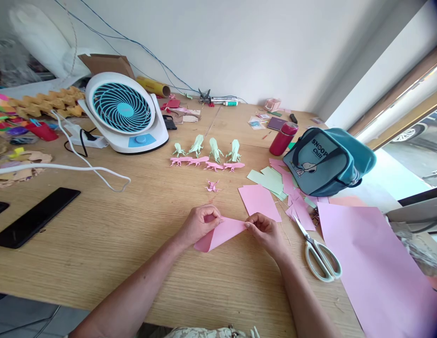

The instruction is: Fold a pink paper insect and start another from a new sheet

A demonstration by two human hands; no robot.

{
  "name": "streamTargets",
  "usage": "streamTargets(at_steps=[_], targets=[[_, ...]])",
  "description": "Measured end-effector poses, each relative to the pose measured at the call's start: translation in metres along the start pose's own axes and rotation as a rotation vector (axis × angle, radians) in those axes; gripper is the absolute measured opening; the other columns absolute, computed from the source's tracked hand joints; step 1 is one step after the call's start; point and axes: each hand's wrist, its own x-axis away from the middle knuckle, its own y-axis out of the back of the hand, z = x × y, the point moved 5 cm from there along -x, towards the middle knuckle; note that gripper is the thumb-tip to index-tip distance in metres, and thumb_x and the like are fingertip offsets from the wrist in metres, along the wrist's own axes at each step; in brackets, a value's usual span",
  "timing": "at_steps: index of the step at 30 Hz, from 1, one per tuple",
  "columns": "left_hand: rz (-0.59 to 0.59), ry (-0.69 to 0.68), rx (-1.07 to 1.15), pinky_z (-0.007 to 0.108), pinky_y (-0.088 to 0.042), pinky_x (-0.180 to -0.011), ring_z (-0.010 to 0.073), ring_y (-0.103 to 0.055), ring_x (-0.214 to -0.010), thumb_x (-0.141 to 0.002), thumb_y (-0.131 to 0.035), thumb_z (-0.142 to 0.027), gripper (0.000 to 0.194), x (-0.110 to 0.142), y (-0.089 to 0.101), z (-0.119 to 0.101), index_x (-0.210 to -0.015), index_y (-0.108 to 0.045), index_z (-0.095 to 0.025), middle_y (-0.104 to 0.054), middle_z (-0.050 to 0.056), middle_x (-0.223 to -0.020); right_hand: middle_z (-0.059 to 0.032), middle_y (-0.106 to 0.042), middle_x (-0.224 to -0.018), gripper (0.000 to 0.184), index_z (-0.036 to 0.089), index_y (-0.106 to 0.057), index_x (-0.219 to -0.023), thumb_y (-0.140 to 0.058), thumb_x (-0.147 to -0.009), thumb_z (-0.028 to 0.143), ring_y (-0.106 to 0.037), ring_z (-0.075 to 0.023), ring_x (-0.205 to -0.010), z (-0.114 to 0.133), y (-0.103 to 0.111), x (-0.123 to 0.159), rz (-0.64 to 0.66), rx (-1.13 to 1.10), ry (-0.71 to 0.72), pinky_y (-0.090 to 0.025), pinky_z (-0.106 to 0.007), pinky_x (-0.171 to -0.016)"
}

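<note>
Between my hands is a sheet of pink paper [223, 234], bent over on itself diagonally. My left hand [201, 224] pinches its upper left edge, while my right hand [265, 231] pinches the right corner between thumb and finger. Just beyond them lies a small pink folded paper figure [212, 186]. Farther back stand several pink paper insects [214, 166] in a row, with several pale green paper insects [215, 149] behind. A flat pink sheet [260, 202] lies beyond my right hand. Open scissors [320, 256] rest to the right of that hand.
A large pink sheet [373, 263] covers the right side of the table. Green paper pieces [269, 180], a red flask [283, 138] and a teal bag [320, 162] stand at right. At left are a white fan [125, 110], a white cable [63, 166] and a black phone [37, 217].
</note>
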Motion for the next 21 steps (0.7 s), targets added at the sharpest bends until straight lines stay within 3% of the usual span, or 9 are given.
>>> streamTargets(at_steps=[3,7,10,15,21], targets=[[-0.023,-0.018,-0.003,0.026,-0.047,-0.073,0.0142,-0.064,-0.074,-0.083,-0.068,-0.022,0.015,0.000,0.001,0.000,-0.070,-0.064,-0.015,-0.069,0.003,-0.076,0.0011,-0.054,-0.064,0.037,0.020,-0.060,-0.073,-0.071,-0.077,0.054,-0.046,-0.0126,-0.057,0.000,0.000,-0.001,-0.029,-0.034,0.007,-0.039,-0.025,-0.052],[-0.081,-0.090,-0.019,0.026,-0.048,-0.073,0.0142,-0.063,-0.073,-0.084,-0.067,-0.020,0.013,0.001,0.004,-0.007,-0.071,-0.064,-0.016,-0.068,0.003,-0.076,-0.0025,-0.063,-0.076,0.039,0.021,-0.064,-0.095,-0.074,-0.075,0.053,-0.056,-0.0160,-0.067,-0.001,0.000,-0.001,-0.059,-0.105,-0.015,-0.046,-0.028,-0.059],[-0.139,-0.156,-0.054,0.027,-0.049,-0.075,0.0146,-0.063,-0.075,-0.085,-0.066,-0.021,0.014,0.003,0.006,-0.016,-0.072,-0.064,-0.017,-0.067,0.003,-0.077,-0.0020,-0.064,-0.074,0.044,0.021,-0.065,-0.105,-0.073,-0.076,0.054,-0.057,-0.0168,-0.067,-0.004,-0.003,0.000,-0.042,-0.142,-0.044,-0.047,-0.029,-0.062],[-0.172,-0.223,-0.127,0.030,-0.049,-0.079,0.0160,-0.063,-0.080,-0.086,-0.066,-0.024,0.013,0.010,0.003,-0.026,-0.075,-0.065,-0.019,-0.068,0.004,-0.080,-0.0035,-0.067,-0.072,0.040,0.021,-0.070,-0.095,-0.071,-0.077,0.057,-0.060,-0.0191,-0.071,-0.005,-0.010,0.002,0.003,-0.179,-0.067,-0.050,-0.033,-0.069],[-0.187,-0.246,-0.126,0.030,-0.049,-0.079,0.0159,-0.062,-0.081,-0.086,-0.067,-0.022,0.009,0.014,0.000,-0.028,-0.078,-0.065,-0.019,-0.067,0.004,-0.081,-0.0024,-0.067,-0.067,0.041,0.021,-0.070,-0.087,-0.074,-0.072,0.058,-0.060,-0.0182,-0.067,-0.006,-0.012,0.002,-0.034,-0.236,-0.111,-0.051,-0.032,-0.067]])
